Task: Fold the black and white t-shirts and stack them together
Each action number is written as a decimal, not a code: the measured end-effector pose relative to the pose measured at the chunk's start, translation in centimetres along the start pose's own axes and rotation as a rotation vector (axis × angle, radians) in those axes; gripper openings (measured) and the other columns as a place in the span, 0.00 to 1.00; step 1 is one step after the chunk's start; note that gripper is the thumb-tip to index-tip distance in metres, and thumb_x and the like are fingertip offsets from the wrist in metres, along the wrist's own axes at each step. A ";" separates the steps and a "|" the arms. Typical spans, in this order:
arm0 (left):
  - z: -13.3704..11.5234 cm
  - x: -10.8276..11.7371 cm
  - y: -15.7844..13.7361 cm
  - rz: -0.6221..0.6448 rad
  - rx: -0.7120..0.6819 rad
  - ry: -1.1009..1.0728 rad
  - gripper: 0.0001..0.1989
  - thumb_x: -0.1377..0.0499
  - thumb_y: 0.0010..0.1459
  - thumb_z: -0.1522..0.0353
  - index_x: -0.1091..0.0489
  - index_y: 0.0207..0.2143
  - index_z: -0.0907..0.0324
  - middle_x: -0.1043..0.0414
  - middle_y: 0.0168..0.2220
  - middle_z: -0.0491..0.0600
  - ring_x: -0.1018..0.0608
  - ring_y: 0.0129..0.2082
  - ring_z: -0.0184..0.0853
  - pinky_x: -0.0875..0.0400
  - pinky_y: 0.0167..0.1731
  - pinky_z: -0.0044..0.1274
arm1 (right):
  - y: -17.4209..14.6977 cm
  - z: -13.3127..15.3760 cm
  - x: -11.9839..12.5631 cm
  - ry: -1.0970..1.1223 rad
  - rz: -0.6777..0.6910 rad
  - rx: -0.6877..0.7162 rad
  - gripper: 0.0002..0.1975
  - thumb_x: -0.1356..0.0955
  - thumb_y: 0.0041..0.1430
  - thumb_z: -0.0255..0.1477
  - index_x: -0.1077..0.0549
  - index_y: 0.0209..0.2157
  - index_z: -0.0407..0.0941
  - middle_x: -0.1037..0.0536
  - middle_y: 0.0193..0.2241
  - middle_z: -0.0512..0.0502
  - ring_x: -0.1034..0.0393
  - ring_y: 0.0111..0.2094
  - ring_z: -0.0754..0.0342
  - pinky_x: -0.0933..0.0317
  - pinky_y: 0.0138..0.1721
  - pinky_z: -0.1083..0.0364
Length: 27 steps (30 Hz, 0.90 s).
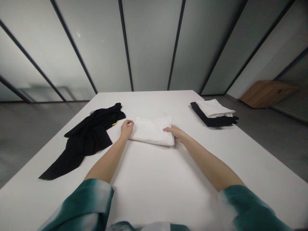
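A folded white garment lies on the white table in front of me; its exact kind does not show. My left hand is closed at its left edge, fingers pinched on the cloth. At the right edge my right hand grips the folded layers, thumb on top and fingers underneath. Left of my left hand, a crumpled heap of black clothing is spread out, with a small yellow strip by its edge.
On the table's right side, a folded white cloth rests on a folded black cloth. Frosted glass panels stand behind the table. A wooden cabinet is on the floor at the far right.
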<state>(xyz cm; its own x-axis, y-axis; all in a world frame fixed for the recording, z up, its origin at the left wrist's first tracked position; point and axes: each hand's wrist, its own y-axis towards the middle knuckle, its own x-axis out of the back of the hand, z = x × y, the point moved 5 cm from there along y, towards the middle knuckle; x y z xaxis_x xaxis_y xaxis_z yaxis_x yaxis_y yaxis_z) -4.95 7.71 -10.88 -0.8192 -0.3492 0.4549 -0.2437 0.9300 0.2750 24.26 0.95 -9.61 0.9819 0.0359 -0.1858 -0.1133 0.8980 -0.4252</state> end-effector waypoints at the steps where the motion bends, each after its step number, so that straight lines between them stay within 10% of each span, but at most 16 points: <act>1: 0.0 0.1 0.0 -0.009 0.005 -0.012 0.07 0.44 0.52 0.66 0.28 0.32 0.58 0.23 0.39 0.51 0.23 0.43 0.40 0.31 0.48 0.31 | -0.2 0.4 0.0 -0.009 0.004 0.027 0.13 0.30 0.49 0.20 0.24 0.39 0.42 0.17 0.38 0.39 0.22 0.42 0.47 0.29 0.48 0.49; 15: -0.7 -0.1 -0.5 0.001 -0.010 -0.012 0.06 0.46 0.53 0.66 0.30 0.30 0.57 0.23 0.37 0.51 0.23 0.41 0.40 0.29 0.46 0.30 | -10.4 15.6 11.0 0.573 -0.307 0.803 0.11 0.35 0.53 0.20 0.39 0.22 0.48 0.36 0.19 0.56 0.36 0.20 0.62 0.35 0.24 0.63; 27: -1.3 0.3 -0.7 0.021 -0.029 0.027 0.06 0.46 0.51 0.66 0.31 0.30 0.56 0.23 0.35 0.51 0.23 0.39 0.40 0.29 0.45 0.31 | -10.1 25.3 16.6 0.644 -0.409 0.880 0.14 0.40 0.60 0.21 0.36 0.24 0.51 0.35 0.18 0.55 0.37 0.22 0.59 0.36 0.27 0.59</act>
<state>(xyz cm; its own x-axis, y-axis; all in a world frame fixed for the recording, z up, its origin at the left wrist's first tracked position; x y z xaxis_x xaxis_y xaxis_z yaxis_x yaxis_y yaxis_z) -4.36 6.77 -9.86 -0.8095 -0.3331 0.4835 -0.2113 0.9336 0.2895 45.55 3.56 13.98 0.6334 -0.3295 -0.7002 0.5867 0.7945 0.1569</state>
